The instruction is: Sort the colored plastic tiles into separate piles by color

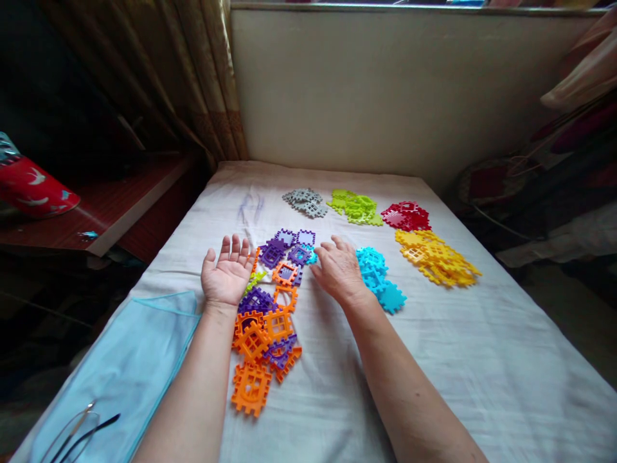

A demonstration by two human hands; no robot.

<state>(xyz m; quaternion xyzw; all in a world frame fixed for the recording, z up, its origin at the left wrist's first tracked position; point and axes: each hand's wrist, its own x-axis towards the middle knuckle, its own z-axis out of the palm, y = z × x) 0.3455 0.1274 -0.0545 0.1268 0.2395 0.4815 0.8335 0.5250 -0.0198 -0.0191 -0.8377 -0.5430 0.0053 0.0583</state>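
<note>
My left hand (228,271) rests palm up at the left edge of a mixed pile, its fingers stretched out and nothing on the palm. Beside it lie orange interlocking plastic tiles (278,325), purple tiles (274,253) and a lime-green tile (255,280), partly hidden by the hand. My right hand (339,269) is palm down over the sheet, fingers loosely bent and apart. Its fingertips are close to a cyan tile (311,255) at the pile's right side; whether they touch it I cannot tell. Right of this hand lies a heap of cyan tiles (378,276).
Farther back are separate heaps of grey tiles (305,202), lime tiles (355,207), red tiles (406,215) and yellow tiles (436,257). Eyeglasses (81,434) lie on a light-blue cloth (144,341) at left. A red container (36,183) lies tilted on a wooden side table (139,199).
</note>
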